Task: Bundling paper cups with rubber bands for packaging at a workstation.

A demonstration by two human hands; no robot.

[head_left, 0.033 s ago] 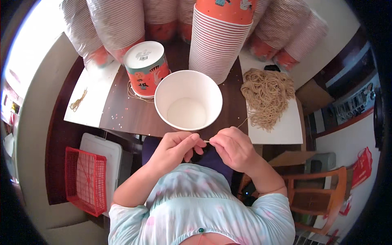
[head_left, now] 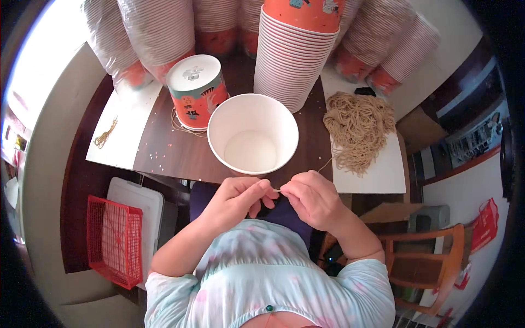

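Note:
Just in front of the table edge, my left hand point(head_left: 240, 199) and my right hand point(head_left: 314, 201) pinch a thin tan string point(head_left: 277, 190) stretched over the short gap between them. A strand of it runs from beside my right hand toward a tangled heap of the same string point(head_left: 358, 131) on the right. Right beyond my hands a large white-lined paper bucket point(head_left: 221, 123) stands upright with its mouth facing me; nothing shows inside. Behind it to the left, an orange and green printed paper bucket point(head_left: 198, 101) rests upside down, with string around its base.
A tall stack of paper buckets point(head_left: 292, 63) rises behind the upright one. Plastic-wrapped stacks point(head_left: 158, 33) line the back. A small string bundle point(head_left: 105, 134) lies on the left white board. Below left is a red basket point(head_left: 115, 240); a wooden chair point(head_left: 451, 268) stands right.

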